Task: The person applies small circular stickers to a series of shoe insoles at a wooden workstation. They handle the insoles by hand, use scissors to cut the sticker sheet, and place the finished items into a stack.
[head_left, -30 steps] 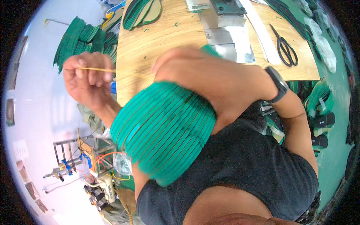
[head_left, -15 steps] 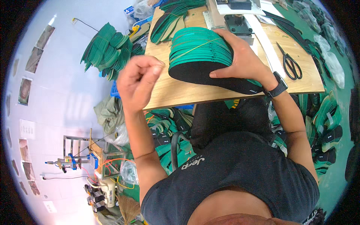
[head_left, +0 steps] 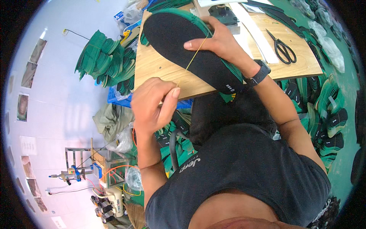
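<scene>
A stack of shoe insoles is tilted above the wooden table, its black face toward me and its green edges showing along the far side. My right hand grips the stack near its middle, with the thumb flat on the black face. From beside the right fingers, a thin yellow rubber band runs taut across the black face toward my left hand. Thumb and forefinger of that hand are pinched on the band's near end, just off the table's near left edge. How the band passes behind the stack is hidden.
Black scissors lie on the right of the wooden table. A metal device and white strips occupy its far part. Bundled green insoles stand at the left, above a blue crate. More insoles are piled at the right.
The stack has turned, so its black face now shows broadly. My left hand has moved down and nearer, drawing the rubber band from the stack's green side across the black face.
</scene>
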`<move>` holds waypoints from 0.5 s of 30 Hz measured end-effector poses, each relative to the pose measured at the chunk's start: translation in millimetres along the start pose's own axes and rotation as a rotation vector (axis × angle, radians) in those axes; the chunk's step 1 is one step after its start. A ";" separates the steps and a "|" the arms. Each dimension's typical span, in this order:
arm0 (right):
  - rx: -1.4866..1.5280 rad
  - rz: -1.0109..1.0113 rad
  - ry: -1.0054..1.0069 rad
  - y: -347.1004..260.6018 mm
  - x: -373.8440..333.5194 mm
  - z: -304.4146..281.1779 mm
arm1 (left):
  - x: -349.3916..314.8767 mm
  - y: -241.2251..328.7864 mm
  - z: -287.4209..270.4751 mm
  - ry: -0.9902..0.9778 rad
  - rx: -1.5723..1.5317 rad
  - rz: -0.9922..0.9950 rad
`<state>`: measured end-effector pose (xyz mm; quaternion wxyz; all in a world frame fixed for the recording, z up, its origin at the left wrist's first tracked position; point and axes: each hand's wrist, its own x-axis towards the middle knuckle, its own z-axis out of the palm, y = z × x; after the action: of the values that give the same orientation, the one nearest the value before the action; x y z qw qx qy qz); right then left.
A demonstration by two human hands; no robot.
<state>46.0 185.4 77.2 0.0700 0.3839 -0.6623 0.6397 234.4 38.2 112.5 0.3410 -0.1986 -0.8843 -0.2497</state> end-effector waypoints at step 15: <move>0.551 -0.149 0.272 -7.6 22.8 35.9 | -8.6 -63.7 100.3 0.465 -0.952 -0.427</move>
<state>49.0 144.4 90.4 0.0979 0.3469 -0.4187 0.8335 156.6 43.8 22.5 0.3414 -0.0871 -0.5966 -0.7211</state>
